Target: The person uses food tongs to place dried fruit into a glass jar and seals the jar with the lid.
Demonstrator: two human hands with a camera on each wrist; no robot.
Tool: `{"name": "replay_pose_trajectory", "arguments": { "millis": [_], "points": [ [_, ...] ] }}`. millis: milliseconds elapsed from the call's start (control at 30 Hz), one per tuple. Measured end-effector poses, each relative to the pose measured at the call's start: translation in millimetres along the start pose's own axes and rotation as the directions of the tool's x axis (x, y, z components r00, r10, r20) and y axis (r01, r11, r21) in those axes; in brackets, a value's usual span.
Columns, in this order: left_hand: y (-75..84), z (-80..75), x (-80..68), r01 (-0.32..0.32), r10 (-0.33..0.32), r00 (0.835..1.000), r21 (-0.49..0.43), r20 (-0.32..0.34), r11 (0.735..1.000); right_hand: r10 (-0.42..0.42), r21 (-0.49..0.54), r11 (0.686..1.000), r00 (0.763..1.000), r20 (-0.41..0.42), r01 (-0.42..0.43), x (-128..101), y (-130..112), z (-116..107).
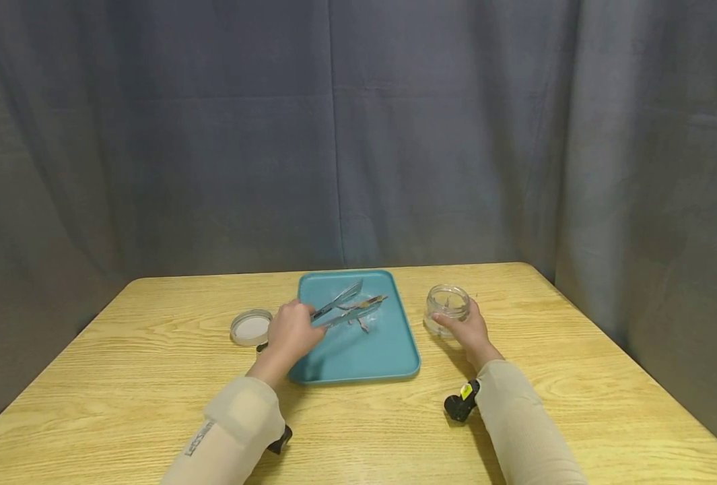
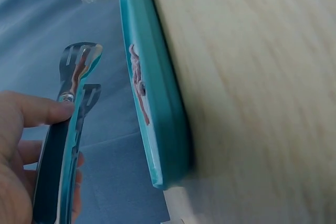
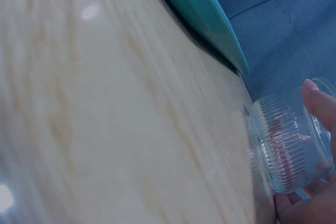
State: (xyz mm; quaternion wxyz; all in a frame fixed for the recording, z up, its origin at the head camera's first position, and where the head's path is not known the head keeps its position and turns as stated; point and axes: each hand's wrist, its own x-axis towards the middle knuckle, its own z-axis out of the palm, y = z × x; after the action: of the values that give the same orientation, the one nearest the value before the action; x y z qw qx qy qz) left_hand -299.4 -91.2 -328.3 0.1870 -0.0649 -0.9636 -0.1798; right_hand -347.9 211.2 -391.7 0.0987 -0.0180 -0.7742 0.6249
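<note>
My left hand point(image 1: 291, 330) grips metal tongs point(image 2: 58, 150) with a dark handle, held above the teal tray point(image 1: 358, 364). The two tong arms stand apart, their slotted ends over the tray's far half. Small pinkish-brown strips point(image 2: 137, 74) lie on the tray below them. To the tray's right, my right hand point(image 1: 468, 330) holds a clear glass jar point(image 1: 446, 308) around its side, with the thumb near the rim. Its mouth is uncovered, and the right wrist view shows ribbed glass with a few pinkish pieces point(image 3: 283, 142) inside, the jar's base close to the tabletop.
A round lid point(image 1: 252, 328) with a pale inside lies on the wooden table point(image 1: 364, 431), left of the tray and close by my left hand. Behind the table's far edge hangs a grey-blue curtain point(image 1: 243, 148).
</note>
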Motion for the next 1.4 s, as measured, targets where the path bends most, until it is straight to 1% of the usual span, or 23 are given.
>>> {"name": "replay_pose_trajectory", "arguments": {
  "millis": [133,267,467,600,733,933,1033,1300,1400],
  "points": [
    [-1.5,1.9,-2.8,0.004,-0.005,0.999,0.021,0.043,1.000,-0.007,0.002,1.000,1.000,-0.002,0.007,-0.9,-0.7,-0.3],
    [-2.7,2.8,-4.2,0.026,-0.029,0.995,0.042,0.093,0.999,-0.013,0.005,1.000,1.000,-0.005,0.013,-1.1,-0.8,0.6],
    [-2.7,1.8,-4.6,0.047,-0.054,0.989,0.057,0.134,0.997,-0.026,0.011,1.000,1.000,-0.006,0.026,-1.4,-1.4,0.8],
    [-2.7,1.8,-4.9,0.049,-0.061,0.985,0.078,0.160,0.996,-0.005,-0.008,1.000,1.000,-0.004,0.005,-1.1,-2.6,0.4],
    [-1.9,2.7,-5.8,0.055,-0.071,0.983,0.100,0.166,0.993,0.005,-0.013,1.000,1.000,-0.002,-0.006,-1.0,-3.3,0.3],
    [1.0,3.6,-5.8,0.087,-0.111,0.975,0.133,0.190,0.987,0.006,-0.021,1.000,1.000,-0.009,-0.006,0.0,-0.1,0.1],
    [2.9,4.5,-5.7,0.092,-0.121,0.973,0.152,0.196,0.984,0.005,-0.022,1.000,1.000,-0.008,-0.006,-0.4,0.3,-0.4],
    [5.7,8.7,-5.2,0.079,-0.111,0.979,0.184,0.172,0.980,0.002,-0.014,1.000,1.000,-0.003,-0.002,-0.6,0.1,-0.7],
    [5.3,9.2,-5.0,0.075,-0.103,0.984,0.187,0.146,0.980,0.002,-0.014,1.000,1.000,-0.001,-0.002,0.3,0.2,-0.2]
  ]
}}
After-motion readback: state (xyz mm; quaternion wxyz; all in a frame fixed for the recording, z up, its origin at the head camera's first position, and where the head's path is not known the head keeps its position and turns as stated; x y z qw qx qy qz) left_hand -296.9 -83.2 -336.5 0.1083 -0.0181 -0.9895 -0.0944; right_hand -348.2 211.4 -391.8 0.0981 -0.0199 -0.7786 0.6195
